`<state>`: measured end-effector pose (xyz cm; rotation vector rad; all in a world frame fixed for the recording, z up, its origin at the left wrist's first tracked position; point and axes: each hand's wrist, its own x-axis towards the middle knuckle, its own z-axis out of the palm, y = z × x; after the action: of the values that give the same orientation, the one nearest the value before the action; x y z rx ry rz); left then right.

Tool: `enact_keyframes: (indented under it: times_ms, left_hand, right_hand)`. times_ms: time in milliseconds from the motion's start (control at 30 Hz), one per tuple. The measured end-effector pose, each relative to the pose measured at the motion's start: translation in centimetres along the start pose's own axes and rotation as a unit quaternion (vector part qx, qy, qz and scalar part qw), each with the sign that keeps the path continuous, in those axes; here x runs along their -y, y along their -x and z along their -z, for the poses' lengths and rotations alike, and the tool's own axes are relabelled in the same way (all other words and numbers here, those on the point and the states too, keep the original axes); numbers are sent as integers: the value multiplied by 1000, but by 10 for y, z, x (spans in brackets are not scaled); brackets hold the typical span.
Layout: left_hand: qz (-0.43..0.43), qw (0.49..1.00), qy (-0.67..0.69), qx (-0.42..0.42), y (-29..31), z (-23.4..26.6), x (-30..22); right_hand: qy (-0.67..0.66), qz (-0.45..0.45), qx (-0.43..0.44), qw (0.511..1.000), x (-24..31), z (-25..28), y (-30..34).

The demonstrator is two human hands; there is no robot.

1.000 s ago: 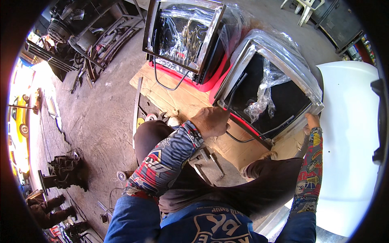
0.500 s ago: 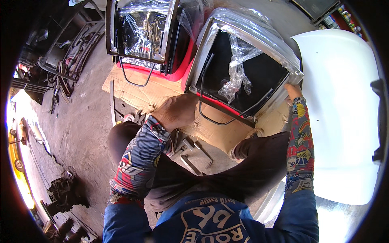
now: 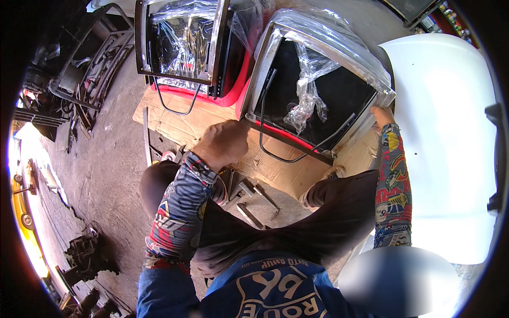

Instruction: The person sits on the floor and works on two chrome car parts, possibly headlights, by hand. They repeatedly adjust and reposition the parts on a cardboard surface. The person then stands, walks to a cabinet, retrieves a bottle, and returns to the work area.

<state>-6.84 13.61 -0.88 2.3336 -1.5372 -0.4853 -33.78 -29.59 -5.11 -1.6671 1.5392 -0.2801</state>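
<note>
An overturned red seat [image 3: 273, 127] with a black underside [image 3: 344, 79] lies before me, partly wrapped in clear plastic. A bare rectangular metal frame [image 3: 366, 117] sits over that underside. My left hand [image 3: 225, 142] is closed at the frame's near left corner, its fingertips mostly hidden behind the knuckles. At the near right corner my right hand [image 3: 382, 115] grips the frame's side, thumb up and the other fingers out of sight. A bent black bar [image 3: 281, 160] loops out from the seat's near edge, between my hands.
A second plastic-wrapped red seat with a metal frame [image 3: 214, 45] stands at the far left. Flattened cardboard [image 3: 281, 172] lies beneath. Metal offcuts and tools [image 3: 248, 212] lie between my legs. A large white panel [image 3: 442, 148] is close on the right; scrap metal [image 3: 87, 79] lies left.
My left hand has shifted slightly left along with the frame's near left corner. The right hand keeps its grip, and the whole view has moved a little.
</note>
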Motion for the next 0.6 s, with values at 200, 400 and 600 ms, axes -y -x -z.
enact_keyframes:
  times_ms: [200,400,600]
  left_hand:
    - [-7,995,-34,-97,1,3,9]
    - [-20,1000,5,17,0,-1,-3]
    - [-16,997,33,64,0,5,-11]
  right_hand:
    - [28,-13,-11,999,0,0,-2]
    - [26,7,-10,1000,-2,-1,-3]
    - [18,1,-23,1000,-4,-1,-5]
